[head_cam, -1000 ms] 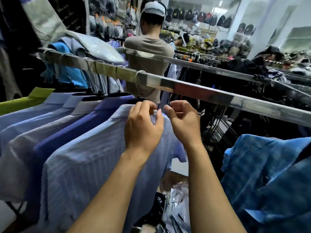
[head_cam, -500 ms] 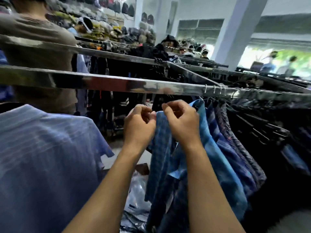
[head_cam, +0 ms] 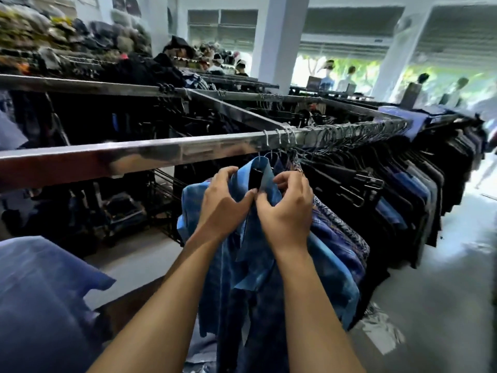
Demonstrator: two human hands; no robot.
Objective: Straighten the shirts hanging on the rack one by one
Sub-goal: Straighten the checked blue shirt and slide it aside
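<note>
A blue plaid shirt (head_cam: 258, 270) hangs on a black hanger from the shiny metal rail (head_cam: 150, 154) at the centre. My left hand (head_cam: 223, 203) pinches the left side of its collar and front edge. My right hand (head_cam: 287, 208) pinches the right side, thumb and fingers closed on the cloth just below the hanger. A pale blue striped shirt (head_cam: 40, 297) fills the lower left, apart from my hands.
More blue patterned shirts (head_cam: 341, 232) and a long row of dark garments (head_cam: 419, 195) hang to the right along the rail. A second rail (head_cam: 80, 86) with dark clothes runs behind. White pillars (head_cam: 279, 39) and blurred people stand at the back. Grey floor (head_cam: 430, 305) lies right.
My view has swung right, from the pale striped shirt to the blue plaid one. Both hands left the striped shirt's collar and now grip the plaid shirt's collar.
</note>
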